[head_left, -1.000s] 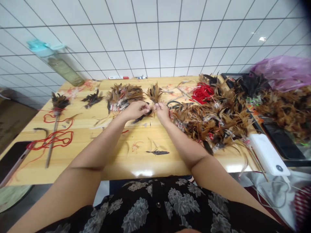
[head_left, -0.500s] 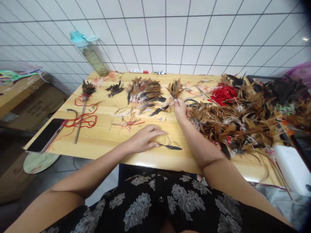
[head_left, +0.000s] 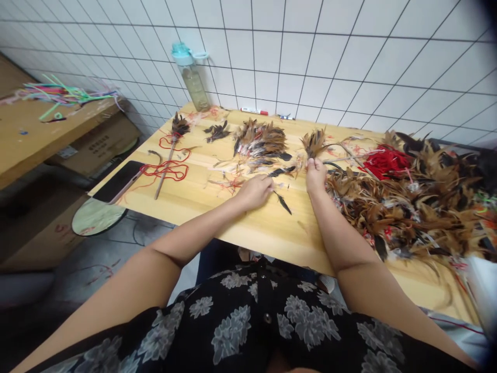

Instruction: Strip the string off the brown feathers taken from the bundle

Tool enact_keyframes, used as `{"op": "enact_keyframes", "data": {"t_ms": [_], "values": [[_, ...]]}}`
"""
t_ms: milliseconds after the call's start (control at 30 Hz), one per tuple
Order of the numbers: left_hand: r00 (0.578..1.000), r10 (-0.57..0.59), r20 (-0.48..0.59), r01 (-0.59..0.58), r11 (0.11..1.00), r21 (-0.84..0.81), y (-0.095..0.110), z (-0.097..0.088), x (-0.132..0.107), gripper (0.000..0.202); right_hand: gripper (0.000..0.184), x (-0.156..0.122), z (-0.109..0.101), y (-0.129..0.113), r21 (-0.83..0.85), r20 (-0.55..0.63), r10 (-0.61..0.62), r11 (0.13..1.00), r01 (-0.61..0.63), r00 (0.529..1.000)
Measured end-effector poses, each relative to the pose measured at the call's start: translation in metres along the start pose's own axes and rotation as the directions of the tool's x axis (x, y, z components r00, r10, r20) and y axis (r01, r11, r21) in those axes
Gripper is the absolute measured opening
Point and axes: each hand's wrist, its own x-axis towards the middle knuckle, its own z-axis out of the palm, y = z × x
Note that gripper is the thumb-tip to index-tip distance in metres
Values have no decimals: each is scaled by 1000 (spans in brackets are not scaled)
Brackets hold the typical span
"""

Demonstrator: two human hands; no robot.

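My left hand (head_left: 256, 191) is closed over the middle of the table, pinching the thin stem of a small black feather (head_left: 284, 203) that points down and to the right. Farther right, my right hand (head_left: 316, 175) grips the base of a small brown and dark feather bunch (head_left: 313, 142), its tips fanning away from me. Between the hands and the wall lies a pile of brown feathers (head_left: 260, 139) with pale stems. Beside my right forearm spreads a large heap of brown feathers (head_left: 373, 207).
A stick with a feather tuft (head_left: 166, 167) and loose red cord (head_left: 174, 171) lies at left, beside a phone (head_left: 119, 181). A bottle (head_left: 194, 85) and marker (head_left: 254, 111) are by the wall. Red string (head_left: 386, 161) tops the heap. A white object (head_left: 483, 285) is at right.
My left hand has closed on the black feather's stem and lifted it from the table's front, moving away from me. My right hand keeps its grip on the bunch. The view has shifted left.
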Motion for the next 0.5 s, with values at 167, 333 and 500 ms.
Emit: {"op": "enact_keyframes", "data": {"t_ms": [167, 333, 500], "values": [[994, -79, -77, 70, 992, -107, -32, -27, 2, 27, 41, 2, -2, 7, 27, 4, -7, 1000, 7, 1000], [943, -257, -209, 259, 966, -17, -106, -75, 18, 20, 52, 2, -3, 14, 1, 5, -45, 999, 45, 999], [709, -635, -306, 622, 768, -153, -194, -126, 55, 28, 41, 2, -3, 15, -41, -3, -32, 999, 32, 999]]}}
